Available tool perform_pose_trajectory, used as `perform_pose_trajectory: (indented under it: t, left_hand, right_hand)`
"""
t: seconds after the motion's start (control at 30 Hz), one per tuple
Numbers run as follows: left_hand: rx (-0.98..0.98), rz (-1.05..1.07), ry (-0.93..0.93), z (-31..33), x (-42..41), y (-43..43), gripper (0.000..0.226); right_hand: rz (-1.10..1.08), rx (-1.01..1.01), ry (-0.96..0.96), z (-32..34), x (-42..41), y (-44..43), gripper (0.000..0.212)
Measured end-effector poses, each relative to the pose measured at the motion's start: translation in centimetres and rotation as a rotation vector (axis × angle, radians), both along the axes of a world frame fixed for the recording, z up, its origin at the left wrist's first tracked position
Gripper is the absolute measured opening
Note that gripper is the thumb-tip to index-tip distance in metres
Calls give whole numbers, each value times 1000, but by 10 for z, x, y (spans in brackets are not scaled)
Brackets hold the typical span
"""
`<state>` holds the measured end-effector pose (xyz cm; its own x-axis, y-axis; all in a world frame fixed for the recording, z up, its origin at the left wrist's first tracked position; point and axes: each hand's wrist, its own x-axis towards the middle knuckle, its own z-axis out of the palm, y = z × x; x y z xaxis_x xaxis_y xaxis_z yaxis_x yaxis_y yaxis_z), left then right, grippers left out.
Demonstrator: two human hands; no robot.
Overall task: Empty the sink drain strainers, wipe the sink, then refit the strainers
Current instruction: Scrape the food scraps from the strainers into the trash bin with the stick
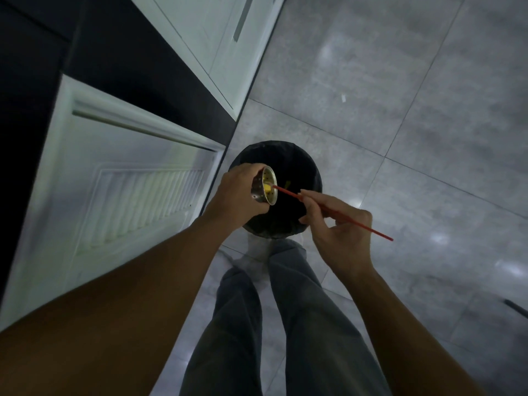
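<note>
My left hand [238, 195] grips a metal drain strainer [264, 187], tipped on its side with its mouth facing right over a black bin [305, 172] lined with a dark bag. A yellow scrap [268, 188] sits inside the strainer. My right hand [340, 230] pinches a thin red stick [328, 208], whose tip pokes into the strainer at the yellow scrap. Another yellowish bit [287, 184] shows inside the bin. The sink is out of view.
White cabinet doors [128, 195] with a dark counter edge [143, 67] run along the left. Grey floor tiles [400, 110] spread to the right. My legs in grey trousers [285, 324] stand just behind the bin. A dark object [515, 307] lies at the right edge.
</note>
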<state>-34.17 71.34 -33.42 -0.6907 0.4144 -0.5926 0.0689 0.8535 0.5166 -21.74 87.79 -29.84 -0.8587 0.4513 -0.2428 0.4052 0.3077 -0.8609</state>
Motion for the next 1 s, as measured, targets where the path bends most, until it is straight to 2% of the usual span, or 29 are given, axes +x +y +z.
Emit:
perform_pose_trajectory:
  t: [0.1, 0.3, 0.47, 0.77, 1.0]
  left_hand:
    - [29, -25, -8, 2, -2, 5, 81]
    - [8, -28, -10, 3, -3, 6, 81]
    - [-8, -25, -2, 0, -1, 6, 80]
    - [-15, -29, 57, -4, 1, 5, 83]
    - [-12, -34, 60, -7, -2, 5, 81]
  right_hand:
    - [58, -9, -11, -2, -7, -6, 22]
    - [36, 51, -57, -4, -12, -6, 22]
    - [-2, 110, -4, -2, -4, 0, 21]
    - [48, -4, -16, -10, 0, -8, 21]
    - [-113, 15, -16, -15, 9, -7, 24]
